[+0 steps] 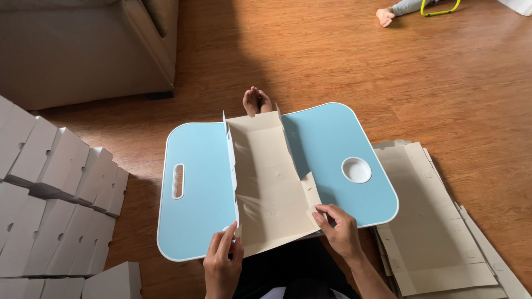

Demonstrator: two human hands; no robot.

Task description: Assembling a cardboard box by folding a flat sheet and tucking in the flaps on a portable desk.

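Down on the wooden floor [332,61], a half-folded cardboard box blank [266,182] lies across a light-blue lap tray [199,194], its long side walls already standing. Left hand [223,266] pinches the near left corner flap; right hand [339,230] grips the near right flap between thumb and fingers. Looks like light, thin board, stiff along the panels but easy to crease, so best held at the scored edges. Flat blanks [438,232] wait stacked on the right, finished white boxes [50,188] piled left.
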